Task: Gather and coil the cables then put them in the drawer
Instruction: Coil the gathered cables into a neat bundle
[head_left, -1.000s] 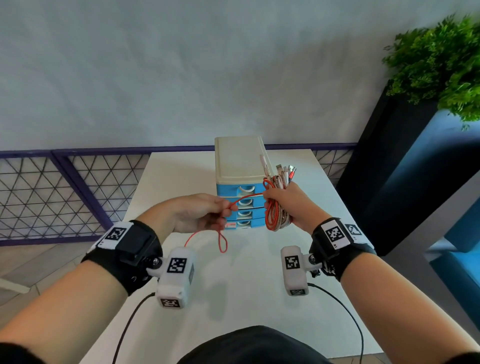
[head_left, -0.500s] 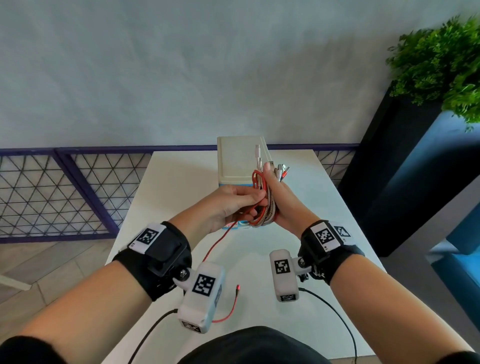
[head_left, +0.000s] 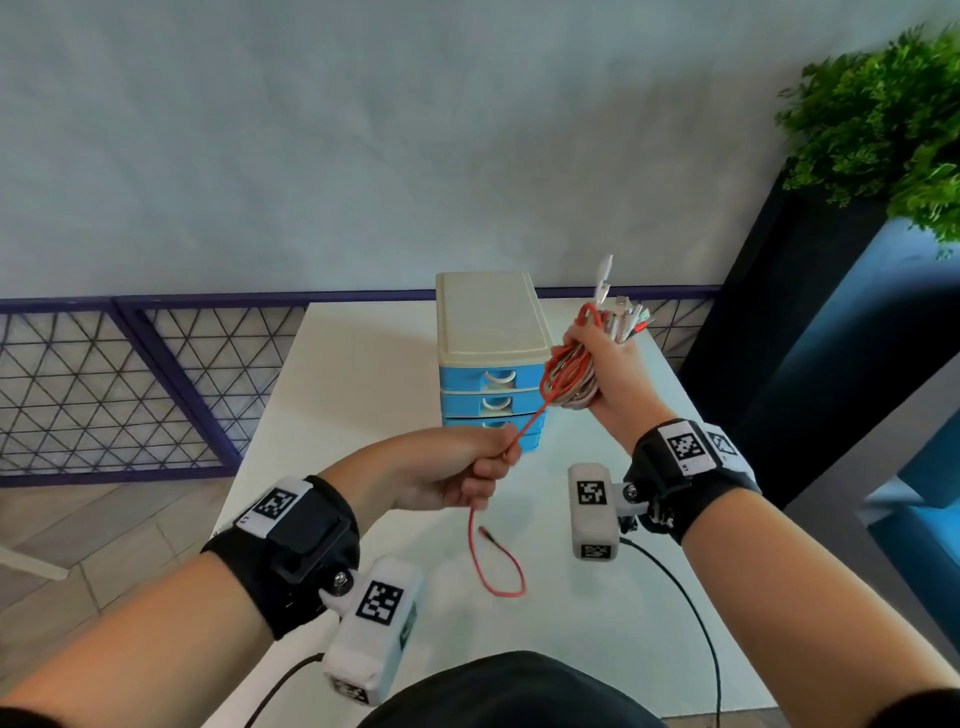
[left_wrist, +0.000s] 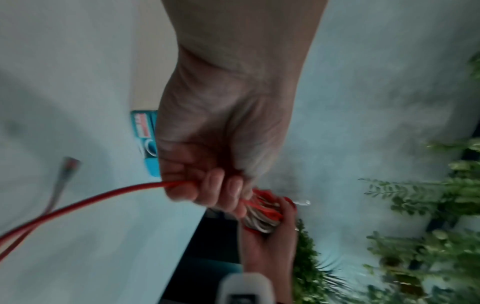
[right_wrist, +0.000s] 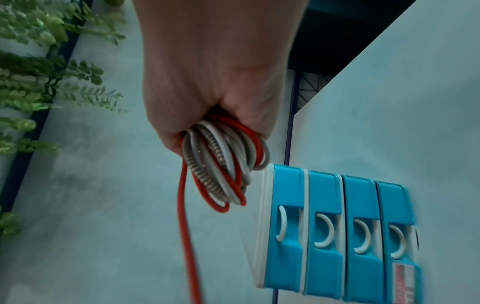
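My right hand (head_left: 597, 358) grips a coiled bundle of red, white and braided cables (head_left: 569, 376), raised beside the drawer unit; connector ends (head_left: 623, 317) stick up above the fist. In the right wrist view the cable bundle (right_wrist: 226, 164) loops out below the right hand (right_wrist: 215, 86). A loose red cable (head_left: 524, 426) runs taut from the bundle down to my left hand (head_left: 467, 467), which pinches it. Its tail (head_left: 493, 561) hangs below with the plug end free. The left wrist view shows the left hand (left_wrist: 218, 164) closed round the red cable (left_wrist: 103, 197).
A small drawer unit (head_left: 491, 358) with a cream top and several shut blue drawers (right_wrist: 337, 236) stands at the back of the white table (head_left: 597, 597). A green plant (head_left: 883, 119) on a dark planter is at the right. A purple mesh fence (head_left: 130, 389) runs behind.
My hands were together at the bundle; now the left hand has pulled down and toward me along the red cable, drawing it taut, while the right hand lifted the bundle to the right.
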